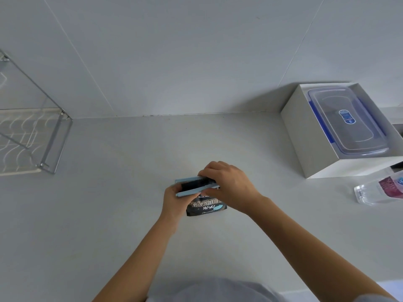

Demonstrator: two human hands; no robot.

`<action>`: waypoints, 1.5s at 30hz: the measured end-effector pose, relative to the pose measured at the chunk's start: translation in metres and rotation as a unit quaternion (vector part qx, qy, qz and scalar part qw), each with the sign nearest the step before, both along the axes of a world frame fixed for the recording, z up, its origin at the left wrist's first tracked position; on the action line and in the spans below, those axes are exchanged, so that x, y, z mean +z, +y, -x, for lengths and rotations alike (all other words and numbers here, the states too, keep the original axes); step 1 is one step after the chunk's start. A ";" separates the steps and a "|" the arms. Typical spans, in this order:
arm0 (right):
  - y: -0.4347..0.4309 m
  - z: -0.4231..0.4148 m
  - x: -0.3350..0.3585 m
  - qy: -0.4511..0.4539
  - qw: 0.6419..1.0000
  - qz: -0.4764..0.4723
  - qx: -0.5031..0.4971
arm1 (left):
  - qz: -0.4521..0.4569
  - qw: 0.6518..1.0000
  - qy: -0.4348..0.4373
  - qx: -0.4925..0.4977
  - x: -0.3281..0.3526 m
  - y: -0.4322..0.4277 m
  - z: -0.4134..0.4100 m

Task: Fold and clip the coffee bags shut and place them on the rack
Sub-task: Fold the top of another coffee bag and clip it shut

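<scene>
A black coffee bag (206,207) with white lettering stands on the white counter in the middle of the view. Its folded top lies between the two arms of a light-blue clip (190,190). My left hand (174,201) grips the bag's left side and the clip's left end. My right hand (229,186) curls over the clip's right end and the bag's top. The metal rack (54,136) stands at the far left against the wall, apart from the bag.
A white open box (305,136) at the right holds a clear container with a blue-latched lid (349,120). A clear plastic pouch with a purple label (379,191) lies in front of the box. Bare counter runs between the rack and the bag.
</scene>
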State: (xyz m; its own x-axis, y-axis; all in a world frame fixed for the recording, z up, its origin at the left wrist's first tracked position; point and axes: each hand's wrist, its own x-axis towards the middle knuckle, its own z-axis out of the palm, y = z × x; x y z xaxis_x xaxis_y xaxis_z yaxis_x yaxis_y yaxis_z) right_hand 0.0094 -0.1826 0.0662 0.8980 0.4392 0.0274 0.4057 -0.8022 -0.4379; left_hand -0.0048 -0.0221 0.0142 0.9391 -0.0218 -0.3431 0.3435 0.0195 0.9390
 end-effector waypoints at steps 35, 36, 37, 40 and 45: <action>0.002 -0.011 -0.001 0.094 0.995 -0.004 -0.030 | 0.015 0.998 -0.058 0.032 0.001 0.027 0.008; 0.002 -0.012 0.000 0.089 0.996 0.004 -0.023 | 0.009 0.998 -0.059 0.028 0.000 0.027 0.008; 0.004 -0.012 0.001 0.082 0.996 0.009 -0.013 | 0.001 0.998 -0.059 0.025 0.000 0.028 0.008; 0.016 -0.010 0.004 0.080 0.997 -0.022 0.006 | -0.034 0.996 -0.081 0.003 0.001 0.030 0.006; 0.039 -0.015 0.004 0.119 0.991 -0.063 -0.019 | -0.137 0.981 -0.137 -0.018 0.006 0.033 0.006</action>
State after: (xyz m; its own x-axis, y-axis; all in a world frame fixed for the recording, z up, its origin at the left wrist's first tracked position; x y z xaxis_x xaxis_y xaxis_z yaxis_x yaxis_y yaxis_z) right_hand 0.0247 -0.1437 0.0701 0.9012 0.4122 -0.1341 0.2507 -0.7481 -0.6144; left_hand -0.0111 0.0105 0.0203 0.9971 0.0007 -0.0759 0.0736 -0.2536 0.9645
